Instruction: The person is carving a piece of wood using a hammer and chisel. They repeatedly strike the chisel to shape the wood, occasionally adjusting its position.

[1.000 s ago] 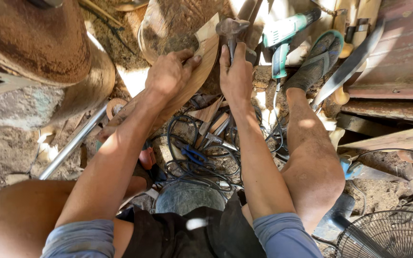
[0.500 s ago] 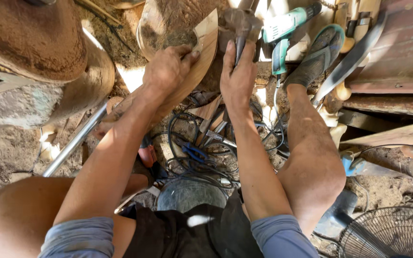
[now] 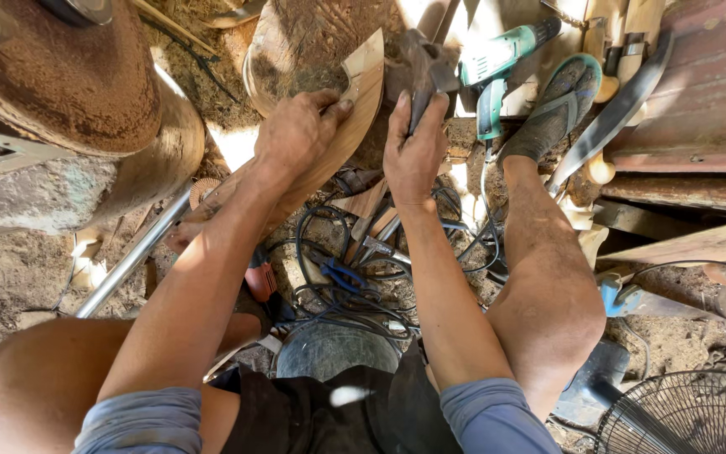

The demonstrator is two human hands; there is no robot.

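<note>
left hand [image 3: 296,134] clamped over the curved, pale-brown wooden piece [image 3: 355,109], fingers pressing its upper edge against the round, reddish-brown log end [image 3: 313,42] at twelve o'clock. right hand [image 3: 413,151] wrapped tight around the handle of a dark, blunt-headed striking tool [image 3: 422,63], probably a hatchet or hammer, though glare and shadow blur the head. curved wooden piece lying on a slant from twelve o'clock down toward nine o'clock, just beside the tool head. risk judged highest for the left fingertips, sitting close to where the head would land: a glancing blow off the curved face could skid straight onto them. a thin, bowed piece like this could also split or spring free if struck off-centre, with only one hand pinning it. bare right leg and foot in a dusty teal-edged sandal [image 3: 556,105] at one o'clock, near the swing line, so a slipped grip could send the head that way. tangle of black and blue cables [image 3: 346,286] at six o'clock, under the forearms, liable to snag an elbow. green and grey cordless drill [image 3: 497,63] at one o'clock, just beside the sandal. long silver metal tube [image 3: 128,261] at eight o'clock. dark wire fan guard [image 3: 691,416] at five o'clock. no packages, labels or signs clearly in view; only an indistinct light patch on the drill body.
</note>
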